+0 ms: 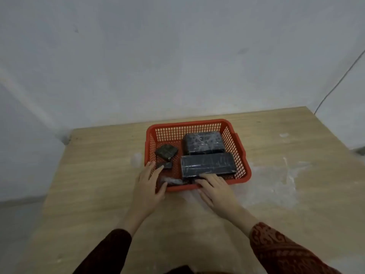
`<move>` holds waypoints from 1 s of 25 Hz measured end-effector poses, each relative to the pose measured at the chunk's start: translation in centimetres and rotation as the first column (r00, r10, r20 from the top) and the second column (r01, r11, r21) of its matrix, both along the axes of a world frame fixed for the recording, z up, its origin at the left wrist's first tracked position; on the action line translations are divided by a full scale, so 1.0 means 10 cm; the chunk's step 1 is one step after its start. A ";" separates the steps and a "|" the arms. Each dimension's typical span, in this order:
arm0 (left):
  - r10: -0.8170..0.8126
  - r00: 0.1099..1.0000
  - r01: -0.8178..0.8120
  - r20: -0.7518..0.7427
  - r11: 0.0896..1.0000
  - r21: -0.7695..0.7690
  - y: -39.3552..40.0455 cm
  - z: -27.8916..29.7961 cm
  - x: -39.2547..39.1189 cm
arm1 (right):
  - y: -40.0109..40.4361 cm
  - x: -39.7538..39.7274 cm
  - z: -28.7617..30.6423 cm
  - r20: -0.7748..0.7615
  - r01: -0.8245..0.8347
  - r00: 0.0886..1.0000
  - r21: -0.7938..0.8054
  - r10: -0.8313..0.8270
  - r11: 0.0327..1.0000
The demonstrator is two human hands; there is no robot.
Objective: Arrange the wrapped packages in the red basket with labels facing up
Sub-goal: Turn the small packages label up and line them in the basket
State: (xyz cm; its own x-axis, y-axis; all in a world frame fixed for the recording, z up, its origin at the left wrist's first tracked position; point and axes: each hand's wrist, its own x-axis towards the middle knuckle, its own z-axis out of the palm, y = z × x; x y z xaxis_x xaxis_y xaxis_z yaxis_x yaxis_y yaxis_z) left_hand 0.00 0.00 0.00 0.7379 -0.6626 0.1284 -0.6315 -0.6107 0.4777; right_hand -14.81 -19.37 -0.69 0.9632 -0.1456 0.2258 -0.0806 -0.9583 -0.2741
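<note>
A red mesh basket [189, 127] sits on the wooden table and holds several dark packages wrapped in clear film. A large one [203, 144] lies at the back right, and a long one [208, 165] lies in front of it. A small squarish one [166, 152] rests tilted at the left. Two small ones [167, 165] [173, 181] lie at the front left. My left hand [150, 184] reaches over the basket's front left corner, its fingers around the front small package. My right hand [214, 187] rests on the front rim, fingertips touching the long package. No labels are readable.
The wooden table [98, 175] stands against a pale wall. White smears and scuffs [276, 180] mark its surface to the right of the basket. A thin cable [339, 82] runs down the wall at the far right.
</note>
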 end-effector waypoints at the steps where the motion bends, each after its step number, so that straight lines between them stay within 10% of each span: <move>1: 0.019 1.000 -0.018 0.008 0.999 -0.036 -0.01 -0.02 0.02 | -0.01 0.00 -0.05 0.034 -0.018 0.999 -0.035 0.019 0.999; 11: 0.307 0.885 -0.412 -0.350 0.868 -0.278 -0.49 0.10 0.55 | -0.07 0.44 0.14 -0.128 -0.019 0.991 0.034 0.024 0.999; 25: 0.274 0.871 -0.426 -0.408 0.834 -0.349 -0.46 -0.12 0.63 | -0.07 2.36 -0.03 -0.539 0.111 0.840 0.067 -0.058 0.992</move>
State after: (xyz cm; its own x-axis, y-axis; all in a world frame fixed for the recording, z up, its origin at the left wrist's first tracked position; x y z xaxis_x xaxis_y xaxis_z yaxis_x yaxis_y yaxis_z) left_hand 6.31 -4.59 -1.23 0.9565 -0.2893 0.0384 -0.1724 -0.4542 0.8741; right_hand 8.75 -20.04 -1.02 0.9128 -0.2265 -0.3398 -0.3201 -0.9136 -0.2508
